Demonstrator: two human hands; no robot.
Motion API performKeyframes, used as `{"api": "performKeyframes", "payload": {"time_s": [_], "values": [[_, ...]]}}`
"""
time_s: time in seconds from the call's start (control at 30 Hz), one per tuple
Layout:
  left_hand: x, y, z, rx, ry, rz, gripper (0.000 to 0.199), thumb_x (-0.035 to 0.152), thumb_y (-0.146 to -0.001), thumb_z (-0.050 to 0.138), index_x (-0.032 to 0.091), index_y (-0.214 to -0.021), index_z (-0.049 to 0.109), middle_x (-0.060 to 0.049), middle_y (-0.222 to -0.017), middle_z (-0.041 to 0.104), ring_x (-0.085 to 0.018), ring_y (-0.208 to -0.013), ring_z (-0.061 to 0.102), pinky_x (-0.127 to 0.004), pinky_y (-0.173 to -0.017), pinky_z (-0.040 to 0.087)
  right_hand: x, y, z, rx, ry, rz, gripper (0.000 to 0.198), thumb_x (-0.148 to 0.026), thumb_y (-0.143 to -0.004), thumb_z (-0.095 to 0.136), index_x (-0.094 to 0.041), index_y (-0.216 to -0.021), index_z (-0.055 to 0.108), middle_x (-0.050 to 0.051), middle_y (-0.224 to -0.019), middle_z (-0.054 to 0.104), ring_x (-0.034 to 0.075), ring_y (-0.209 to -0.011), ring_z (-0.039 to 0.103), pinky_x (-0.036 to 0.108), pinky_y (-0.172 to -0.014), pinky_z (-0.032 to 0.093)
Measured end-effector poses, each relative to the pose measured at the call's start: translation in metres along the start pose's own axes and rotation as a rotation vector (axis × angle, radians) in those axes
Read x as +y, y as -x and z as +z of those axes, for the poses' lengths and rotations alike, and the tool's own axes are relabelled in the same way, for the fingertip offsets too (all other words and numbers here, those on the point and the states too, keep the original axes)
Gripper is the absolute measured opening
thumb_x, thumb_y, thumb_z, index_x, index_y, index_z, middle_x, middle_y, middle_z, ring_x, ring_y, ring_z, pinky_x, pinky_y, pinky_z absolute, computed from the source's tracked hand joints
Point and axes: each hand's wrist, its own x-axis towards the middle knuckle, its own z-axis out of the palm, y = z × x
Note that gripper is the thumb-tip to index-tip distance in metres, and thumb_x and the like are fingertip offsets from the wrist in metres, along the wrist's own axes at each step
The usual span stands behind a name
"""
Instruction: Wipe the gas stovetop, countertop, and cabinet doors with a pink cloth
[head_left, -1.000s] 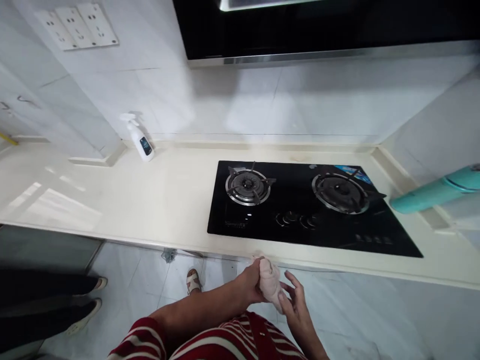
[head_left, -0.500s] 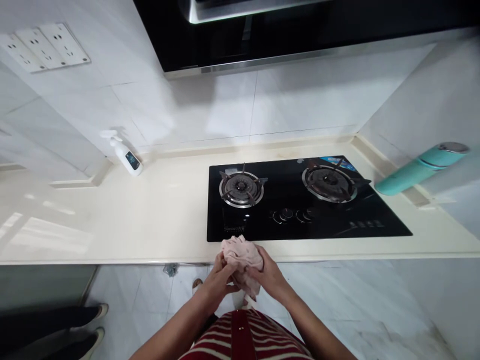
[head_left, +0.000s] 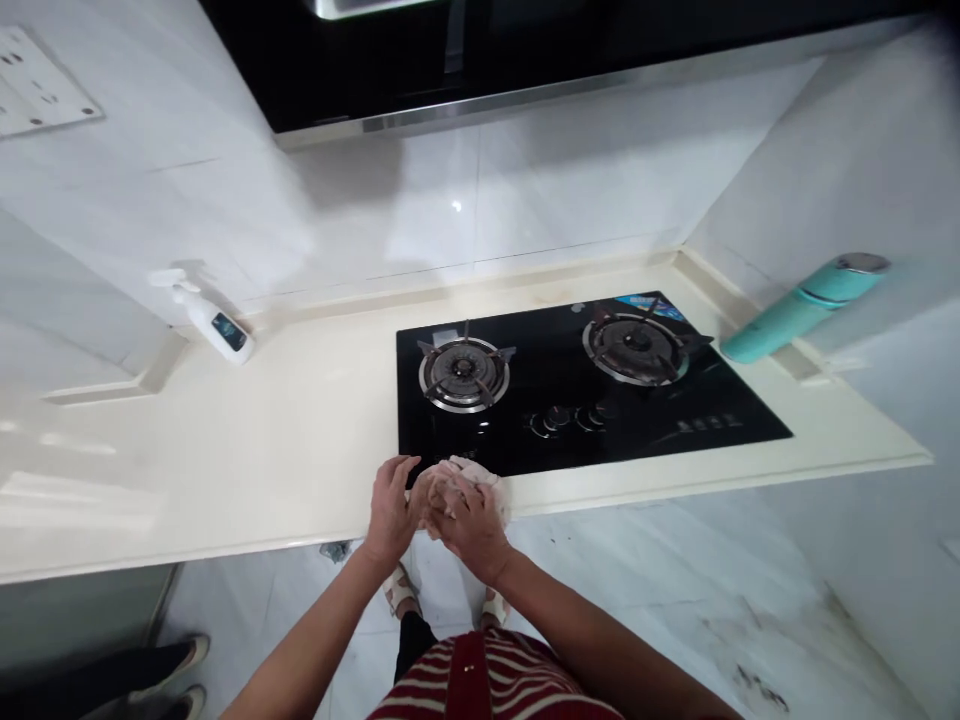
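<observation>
A crumpled pale pink cloth (head_left: pixel 489 482) is bunched at the front edge of the black gas stove (head_left: pixel 517 450), above the rim of the counter. My right hand (head_left: pixel 474 528) grips it from above, fingers curled into its folds. Just to the left, my left hand (head_left: pixel 391 508) has its fingers curved and apart near the stove's front left corner. Its thumb side is close to the cloth; whether it touches is hard to see. Part of the cloth is hidden under my right hand.
A white spray bottle (head_left: pixel 214 322) stands at the back left of the cream counter (head_left: pixel 300 440). At the right end is a teal bottle-shaped container (head_left: pixel 806 308). The black range hood (head_left: pixel 510 60) hangs above. Another person's legs (head_left: pixel 97 675) show at lower left.
The cloth has moved forward, from in front of the counter to the stove's front edge. My left hand has let go of it, and my right hand has shifted on top. The view has tilted.
</observation>
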Motion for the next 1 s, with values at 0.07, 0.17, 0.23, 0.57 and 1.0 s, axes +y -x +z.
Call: {"api": "performKeyframes", "payload": {"time_s": [0.07,0.17,0.23,0.57,1.0], "values": [[-0.019,-0.001,0.008,-0.047,-0.157,0.125,0.032,0.037,-0.097,0.053,0.022,-0.123,0.066,-0.014,-0.131,0.061,-0.029,-0.124,0.055,-0.049,-0.108,0.045,0.021,0.018,-0.003,0.027,-0.003,-0.002,0.033,-0.026,-0.094,0.063,-0.040,-0.123,0.066,0.000,-0.142,0.054,0.029,-0.137,0.041,0.053,-0.114,0.030],[-0.043,0.002,0.022,-0.096,-0.336,0.276,0.033,0.034,-0.100,0.047,0.020,-0.126,0.063,-0.015,-0.138,0.058,-0.031,-0.131,0.051,-0.051,-0.109,0.044,0.071,0.054,-0.030,0.048,0.039,0.074,0.028,-0.023,-0.096,0.060,-0.041,-0.114,0.070,-0.001,-0.131,0.060,0.025,-0.133,0.046,0.051,-0.115,0.029],[-0.052,0.004,0.031,-0.108,-0.413,0.344,0.035,0.033,-0.101,0.046,0.018,-0.129,0.061,-0.017,-0.141,0.056,-0.033,-0.134,0.049,-0.052,-0.109,0.043,0.111,0.079,-0.058,0.056,0.076,0.128,0.027,-0.022,-0.094,0.061,-0.040,-0.112,0.072,0.000,-0.130,0.061,0.026,-0.134,0.044,0.052,-0.115,0.027],[-0.056,0.001,0.045,-0.076,-0.537,0.374,0.035,0.037,-0.099,0.050,0.020,-0.128,0.059,-0.017,-0.141,0.055,-0.036,-0.137,0.048,-0.055,-0.109,0.044,0.290,0.173,-0.184,-0.145,0.335,0.552,0.041,-0.032,-0.081,0.071,-0.030,-0.122,0.069,0.007,-0.155,0.038,0.032,-0.145,0.026,0.056,-0.115,0.018],[-0.051,0.002,0.046,-0.077,-0.564,0.383,0.036,0.037,-0.098,0.050,0.017,-0.127,0.060,-0.018,-0.141,0.055,-0.037,-0.137,0.047,-0.054,-0.109,0.043,0.256,0.131,-0.192,-0.181,0.364,0.561,0.046,-0.015,-0.066,0.080,-0.024,-0.110,0.070,0.010,-0.141,0.050,0.032,-0.121,0.038,0.044,-0.094,0.036]]}}
